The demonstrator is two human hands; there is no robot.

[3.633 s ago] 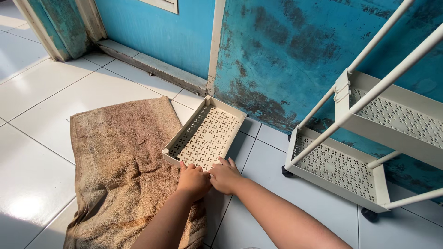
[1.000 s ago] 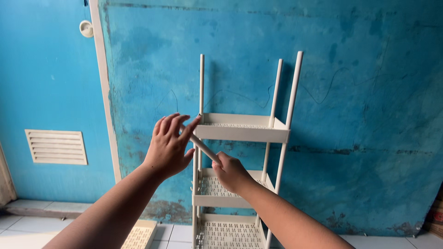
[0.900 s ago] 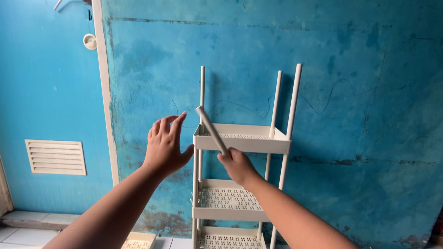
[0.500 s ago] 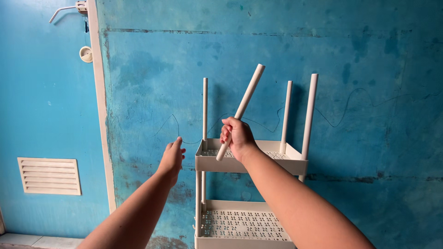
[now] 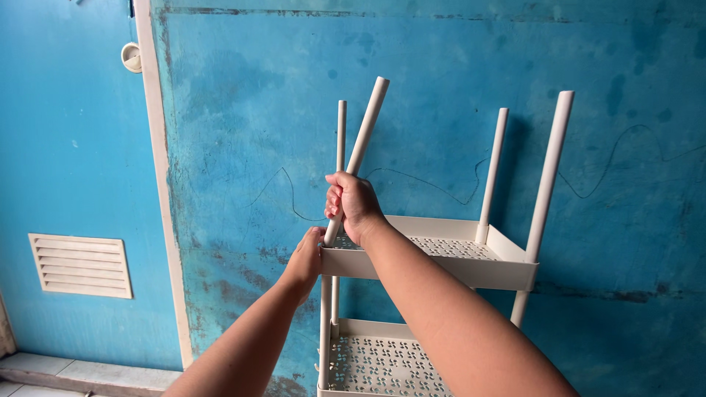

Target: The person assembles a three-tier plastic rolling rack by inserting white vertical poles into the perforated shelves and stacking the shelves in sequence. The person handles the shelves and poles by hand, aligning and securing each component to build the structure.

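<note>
A cream plastic shelf rack stands against the blue wall, with perforated trays and three upright poles rising from its upper tray. My right hand is shut on a loose cream pole, which tilts up to the right with its lower end at the tray's near left corner. My left hand rests against that same corner of the upper tray, fingers curled on its edge. A lower perforated tray shows beneath my arms.
A cream vertical wall strip runs down the blue wall to the left. A louvred vent sits low on the left wall, and a round white fitting is mounted high beside the strip.
My right hand brought the pole down so its lower end meets the tray's near left corner. My left hand moved in from the open air onto that corner.
</note>
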